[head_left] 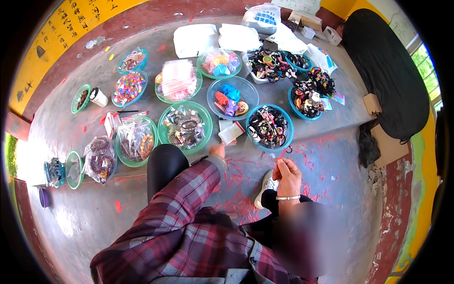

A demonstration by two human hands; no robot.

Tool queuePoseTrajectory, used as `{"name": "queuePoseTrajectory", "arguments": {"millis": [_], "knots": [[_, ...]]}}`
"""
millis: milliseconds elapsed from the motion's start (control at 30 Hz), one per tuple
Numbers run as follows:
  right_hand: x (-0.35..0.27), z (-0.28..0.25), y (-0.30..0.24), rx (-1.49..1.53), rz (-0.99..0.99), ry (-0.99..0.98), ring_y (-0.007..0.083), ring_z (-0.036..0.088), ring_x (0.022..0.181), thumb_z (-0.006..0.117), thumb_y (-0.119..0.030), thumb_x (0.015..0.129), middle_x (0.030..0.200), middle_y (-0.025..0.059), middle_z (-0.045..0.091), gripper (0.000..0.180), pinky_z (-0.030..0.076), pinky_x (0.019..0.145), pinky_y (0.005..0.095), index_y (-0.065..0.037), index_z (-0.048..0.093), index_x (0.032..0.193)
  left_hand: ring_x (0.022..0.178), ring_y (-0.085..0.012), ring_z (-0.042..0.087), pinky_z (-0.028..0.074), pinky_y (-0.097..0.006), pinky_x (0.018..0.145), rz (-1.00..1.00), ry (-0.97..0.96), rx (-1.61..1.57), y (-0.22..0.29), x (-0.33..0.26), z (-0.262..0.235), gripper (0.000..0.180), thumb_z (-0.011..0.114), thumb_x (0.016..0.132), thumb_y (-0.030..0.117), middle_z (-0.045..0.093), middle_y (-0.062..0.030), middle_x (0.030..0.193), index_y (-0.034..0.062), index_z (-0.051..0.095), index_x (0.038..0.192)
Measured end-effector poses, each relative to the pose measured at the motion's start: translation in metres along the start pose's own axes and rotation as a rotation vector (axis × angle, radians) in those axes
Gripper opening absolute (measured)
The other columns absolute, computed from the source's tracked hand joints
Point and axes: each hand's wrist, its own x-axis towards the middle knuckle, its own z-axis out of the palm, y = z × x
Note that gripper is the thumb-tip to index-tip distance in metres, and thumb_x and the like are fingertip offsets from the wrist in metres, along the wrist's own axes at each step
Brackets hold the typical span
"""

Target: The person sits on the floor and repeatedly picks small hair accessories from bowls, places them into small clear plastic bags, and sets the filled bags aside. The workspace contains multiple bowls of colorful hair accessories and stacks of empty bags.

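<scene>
The left hand (218, 150) reaches toward a small packet (231, 133) on the floor (326, 161), its grip hidden, while the right hand (287, 176) pinches a thin red strip (282, 154) beside a blue bowl (287, 124) of hair ties.

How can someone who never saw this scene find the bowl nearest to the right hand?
On the grey floor lies a spread of bowls. Above the right hand stands a blue bowl full of mostly dark hair ties. Its left neighbour is clear and holds only a few bright pieces.

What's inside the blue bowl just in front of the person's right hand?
The blue bowl holds a heap of hair ties and bands, mostly black with some pink and white. They cover the bottom, so anything underneath is hidden. The right hand holds a thin red strip.
</scene>
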Motion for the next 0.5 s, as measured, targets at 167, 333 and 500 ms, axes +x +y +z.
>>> {"name": "queuePoseTrajectory", "arguments": {"millis": [167, 333, 500], "knots": [[0.001, -0.007, 0.002, 0.033, 0.028, 0.013, 0.0092, 0.049, 0.047, 0.058, -0.012, 0.083, 0.06, 0.0018, 0.056, 0.01, 0.038, 0.044, 0.0209, -0.003, 0.062, 0.082, 0.076, -0.0116, 0.049, 0.038, -0.021, 0.071, 0.053, -0.331, -0.213, 0.042, -0.11, 0.009, 0.02, 0.055, 0.082, 0.015, 0.052, -0.0022, 0.084, 0.004, 0.052, 0.099], [-0.002, -0.01, 0.003, 0.076, 0.055, -0.001, 0.0102, 0.051, 0.046, 0.058, -0.017, 0.083, 0.061, 0.0035, 0.058, 0.014, 0.039, 0.043, 0.0215, -0.003, 0.061, 0.08, 0.09, -0.0129, 0.051, 0.04, -0.027, 0.078, 0.526, -0.379, -0.005, 0.08, -0.189, -0.012, 0.02, 0.051, 0.085, 0.011, 0.055, -0.0059, 0.097, 0.0012, 0.051, 0.103], [-0.005, -0.011, 0.003, -0.053, 0.031, -0.094, 0.0109, 0.054, 0.05, 0.056, -0.019, 0.084, 0.063, 0.0044, 0.059, 0.017, 0.041, 0.046, 0.0219, -0.003, 0.06, 0.079, 0.093, -0.0203, 0.053, 0.041, -0.029, 0.083, 1.15, -0.094, 0.238, 0.128, -0.257, -0.041, 0.025, 0.05, 0.083, 0.006, 0.056, -0.0115, 0.098, -0.0004, 0.049, 0.107]]}}
